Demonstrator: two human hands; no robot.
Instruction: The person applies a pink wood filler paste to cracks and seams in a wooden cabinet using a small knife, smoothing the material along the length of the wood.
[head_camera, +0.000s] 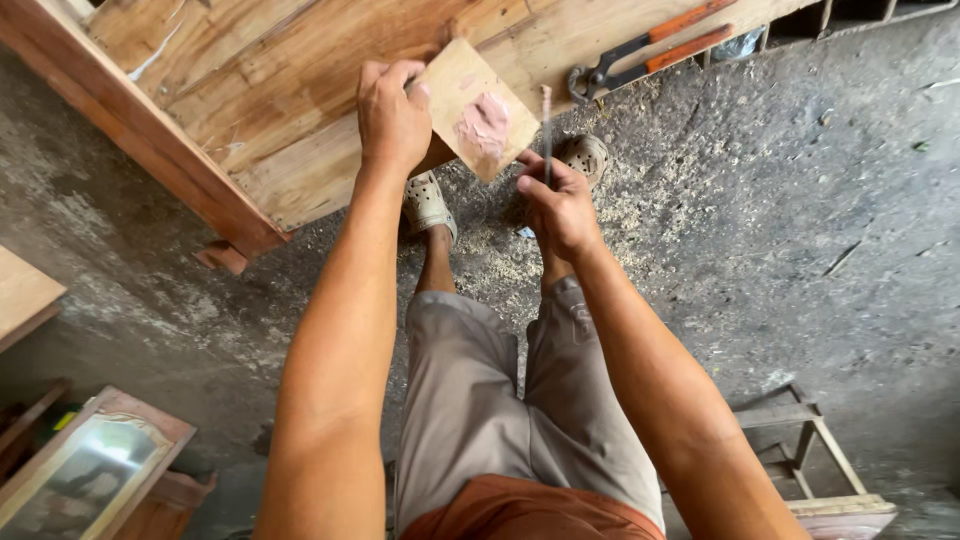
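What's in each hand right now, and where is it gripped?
Left hand grips the small wooden board by its left edge. Right hand pinches a thin metal tool at its lower end.

Orange-handled pincers (640, 55) lie on the large wooden panel (250, 90), sawdust (500, 250) covers the concrete floor (800, 250) below it, a framed mirror (85, 470) rests at lower left, and a wooden stool (810, 470) stands at lower right.

Head-worn view, steeply downward, close
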